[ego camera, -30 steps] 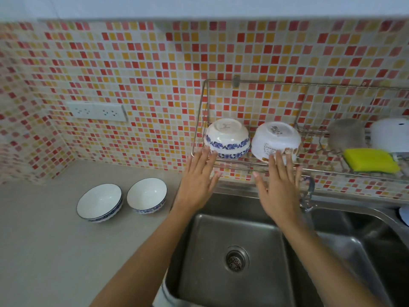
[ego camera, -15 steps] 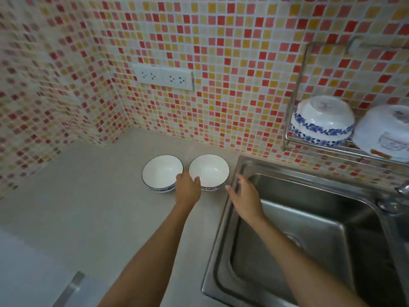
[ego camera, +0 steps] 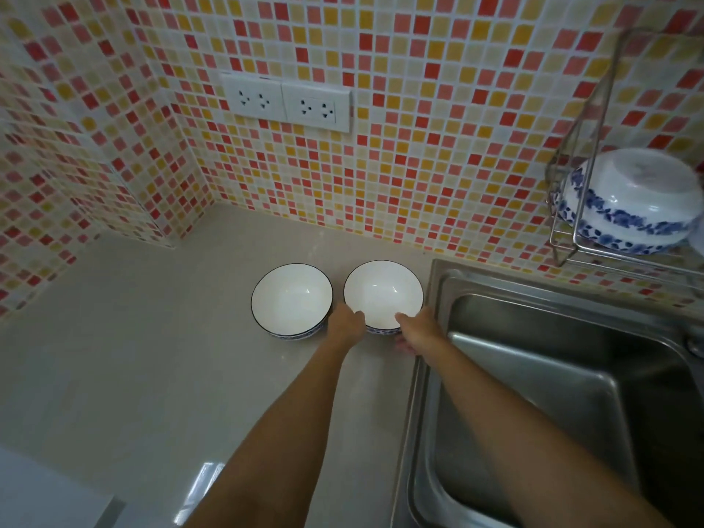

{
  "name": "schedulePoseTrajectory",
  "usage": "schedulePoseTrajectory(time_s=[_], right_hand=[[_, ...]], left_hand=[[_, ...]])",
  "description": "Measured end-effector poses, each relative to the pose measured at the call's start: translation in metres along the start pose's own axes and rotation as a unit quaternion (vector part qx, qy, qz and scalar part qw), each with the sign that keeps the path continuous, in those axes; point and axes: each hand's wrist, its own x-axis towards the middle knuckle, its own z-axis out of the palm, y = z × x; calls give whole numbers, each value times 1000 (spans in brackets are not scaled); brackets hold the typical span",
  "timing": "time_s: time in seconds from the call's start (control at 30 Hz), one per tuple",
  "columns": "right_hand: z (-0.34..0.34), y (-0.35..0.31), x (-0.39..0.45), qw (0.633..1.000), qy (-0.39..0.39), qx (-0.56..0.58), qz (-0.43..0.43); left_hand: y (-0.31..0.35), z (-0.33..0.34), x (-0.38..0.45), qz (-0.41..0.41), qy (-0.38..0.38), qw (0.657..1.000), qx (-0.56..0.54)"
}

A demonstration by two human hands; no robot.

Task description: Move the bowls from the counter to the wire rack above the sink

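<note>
Two white bowls with blue-patterned outsides stand upright side by side on the beige counter (ego camera: 152,356). The left bowl (ego camera: 291,297) is untouched. Both hands grip the near rim of the right bowl (ego camera: 383,289), which still rests on the counter: my left hand (ego camera: 346,323) at its left side with the thumb over the rim, my right hand (ego camera: 417,331) at its right side with fingers under it. At the right edge, the wire rack (ego camera: 564,238) on the wall holds an upturned blue-flowered bowl (ego camera: 628,207).
A steel sink (ego camera: 552,375) lies right of the bowls, its rim just beside the right bowl. Mosaic tiled walls meet in a corner at the back left. A double socket (ego camera: 287,102) sits on the wall above the bowls.
Both hands left the rack, swung left to the counter, and closed on the right bowl's near rim. The view followed left and moved closer.
</note>
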Motion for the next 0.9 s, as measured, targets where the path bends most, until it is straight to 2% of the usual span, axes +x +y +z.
schedulePoseTrajectory(time_s=[0.17,0.27,0.37,0.5,0.73,0.9], right_hand=[[-4,6,-11,999,-4,41,2],[-15,17,-23,998,-16,59,-21],[-36,25,-46,995,-28,75,-53],[-72,41,-79,991,-27,71,-106],[-141,72,-127,987,-6,49,-152],[-194,92,-154,982,8,54,-182]], left_hand=[[2,4,-8,-5,1,998,-63],[2,4,-19,2,1,990,-138],[9,4,-42,-1,-41,966,-255],[19,15,-82,13,-108,939,-327],[39,54,-156,135,-146,922,-333],[60,90,-201,156,-137,916,-342]])
